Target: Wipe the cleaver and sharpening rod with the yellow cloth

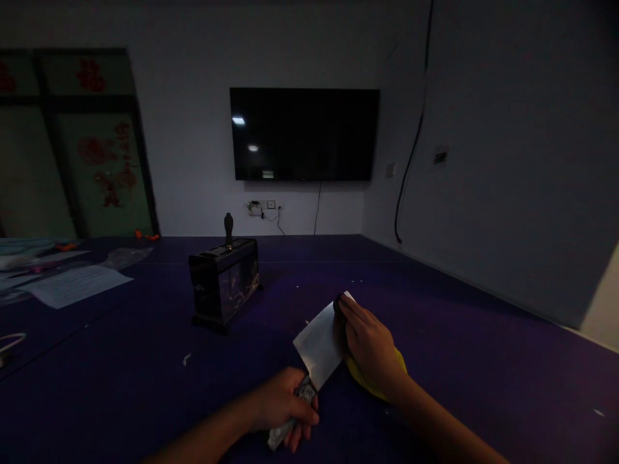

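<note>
My left hand (283, 407) is wrapped round the handle of a broad steel cleaver (320, 345), whose blade points away from me over the dark purple table (483, 361). My right hand (370, 341) rests on the blade's right side with its fingers pressed together over a yellow cloth (372, 383) that shows beneath the wrist. A small dark thing sits at my right fingertips on the blade; I cannot make it out.
A black knife block (223, 282) with one dark handle sticking up stands left of the cleaver. Papers (75, 285) and plastic lie at the far left. A wall television (304, 134) hangs ahead. The wall runs close along the table's right side.
</note>
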`<state>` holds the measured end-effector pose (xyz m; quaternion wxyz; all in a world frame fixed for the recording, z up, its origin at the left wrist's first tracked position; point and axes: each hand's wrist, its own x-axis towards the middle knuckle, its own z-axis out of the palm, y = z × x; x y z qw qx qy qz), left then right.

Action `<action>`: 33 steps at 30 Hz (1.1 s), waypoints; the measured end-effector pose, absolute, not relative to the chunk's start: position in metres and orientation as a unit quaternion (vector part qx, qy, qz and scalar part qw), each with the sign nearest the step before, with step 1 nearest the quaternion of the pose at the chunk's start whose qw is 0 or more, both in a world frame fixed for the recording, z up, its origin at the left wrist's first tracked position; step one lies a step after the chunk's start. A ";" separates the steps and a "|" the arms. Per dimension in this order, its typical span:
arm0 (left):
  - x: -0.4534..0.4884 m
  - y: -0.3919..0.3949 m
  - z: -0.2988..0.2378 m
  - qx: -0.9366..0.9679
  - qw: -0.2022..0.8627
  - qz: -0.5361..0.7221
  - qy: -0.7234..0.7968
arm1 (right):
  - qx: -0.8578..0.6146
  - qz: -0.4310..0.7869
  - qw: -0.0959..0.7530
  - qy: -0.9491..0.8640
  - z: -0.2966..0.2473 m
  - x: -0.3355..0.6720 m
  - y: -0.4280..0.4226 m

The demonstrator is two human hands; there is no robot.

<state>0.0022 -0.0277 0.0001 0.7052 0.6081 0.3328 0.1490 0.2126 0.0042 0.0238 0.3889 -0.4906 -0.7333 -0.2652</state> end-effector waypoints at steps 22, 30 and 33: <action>0.002 -0.028 -0.002 0.622 0.692 0.144 0.337 | -0.443 -0.255 0.355 -0.783 0.022 0.204 -0.003; 0.002 -0.026 0.001 0.621 0.694 0.136 0.339 | -0.500 -0.245 0.388 -0.735 0.026 0.222 0.009; 0.002 -0.025 0.000 0.625 0.692 0.129 0.337 | -0.511 -0.244 0.392 -0.725 0.027 0.225 0.012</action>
